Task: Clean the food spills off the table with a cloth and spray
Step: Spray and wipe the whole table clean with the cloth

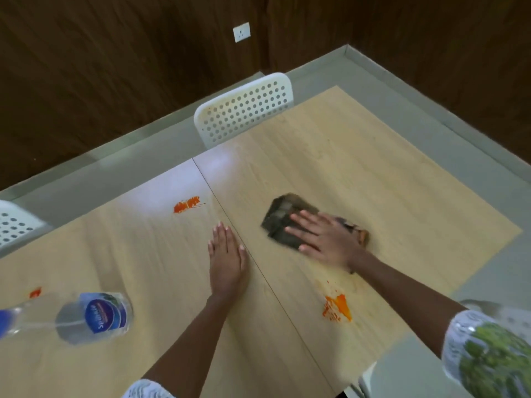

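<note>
My right hand point(323, 239) presses flat, fingers spread, on a dark brown folded cloth point(283, 218) lying on the light wooden table point(373, 173). My left hand point(227, 254) rests flat on the table beside the seam, fingers straight and together. Orange food spills lie on the table: one beyond my left hand point(186, 204), one near the front edge under my right forearm point(337, 308), and a small one at the far left point(35, 292). A clear spray bottle with a blue label point(92, 317) stands at the left front, blurred.
Two white perforated chairs stand at the table's far side, one at the middle point(244, 109) and one at the left edge point(14, 222). A dark wood-panelled wall with a white socket point(241, 32) lies behind. Grey floor surrounds the table.
</note>
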